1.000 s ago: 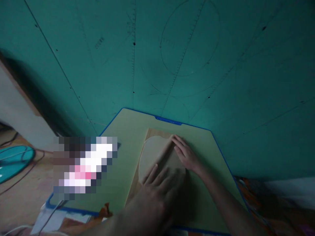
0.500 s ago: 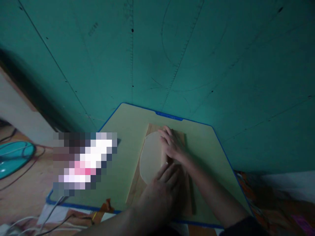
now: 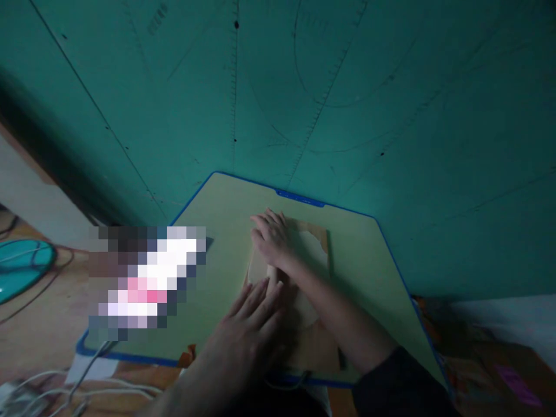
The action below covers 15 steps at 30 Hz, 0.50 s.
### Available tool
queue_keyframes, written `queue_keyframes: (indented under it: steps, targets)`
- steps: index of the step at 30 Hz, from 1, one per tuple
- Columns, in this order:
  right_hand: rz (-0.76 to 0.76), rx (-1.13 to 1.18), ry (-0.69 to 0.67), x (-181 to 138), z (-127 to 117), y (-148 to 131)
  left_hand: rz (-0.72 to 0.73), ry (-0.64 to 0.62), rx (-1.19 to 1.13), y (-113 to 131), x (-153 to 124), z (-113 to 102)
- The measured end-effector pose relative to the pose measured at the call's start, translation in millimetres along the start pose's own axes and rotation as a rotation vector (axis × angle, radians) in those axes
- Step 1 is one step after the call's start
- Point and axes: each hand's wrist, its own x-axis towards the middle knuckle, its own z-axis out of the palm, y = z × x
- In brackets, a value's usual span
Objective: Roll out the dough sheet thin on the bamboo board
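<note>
A pale, flat sheet of dough lies on a wooden board. Across it runs a light wooden rolling pin, mostly hidden beneath my hands. My right hand rests over the pin's far part, fingers stretched out past the dough's left side. Nearer to me, my left hand lies palm down on the near part, its fingers extended and a little apart. Both hands press on the pin from above rather than wrap round it. The pin's ends cannot be made out.
The board lies on a pale table with a blue rim, against a green wall with drawn lines. A pixelated bright object is on the table's left. White cables run below; a turquoise round object lies far left.
Both hands and the rolling pin have moved left across the dough, uncovering its right side. My left hand's fingers are straighter than before. The camera view has shifted slightly.
</note>
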Motion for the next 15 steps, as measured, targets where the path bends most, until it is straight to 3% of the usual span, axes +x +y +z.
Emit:
queue_keyframes:
  steps: [5, 8, 11, 15]
  targets:
    - [-0.049, -0.008, -0.121, -37, -25, 63, 0.13, -0.065, -0.038, 30, 37, 19]
    - [-0.062, -0.021, -0.161, -45, -32, 74, 0.154, -0.114, -0.033, 32, 41, 18]
    - [-0.065, -0.004, -0.152, -31, -22, 53, 0.108, -0.073, -0.031, 15, 21, 9]
    - [-0.056, 0.032, -0.082, 2, 0, 0, 0.035, 0.035, -0.014, -16, -22, -11]
